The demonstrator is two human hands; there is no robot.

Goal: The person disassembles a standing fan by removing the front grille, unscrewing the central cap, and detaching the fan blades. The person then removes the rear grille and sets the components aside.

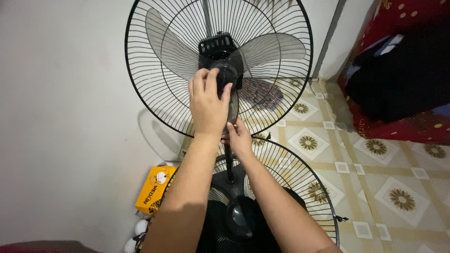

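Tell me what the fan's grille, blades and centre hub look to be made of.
Rear grille: thin black wire, likely coated metal, with fine even spokes. Blades: translucent grey plastic, since the wires show through them. Centre hub under the left hand: glossy black, probably plastic. The right hand holds the lower blade.

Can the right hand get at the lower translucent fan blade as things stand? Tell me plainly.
Probably yes: the right hand already rests at the lower blade, and the front guard is off, lying below, so nothing covers the blades.
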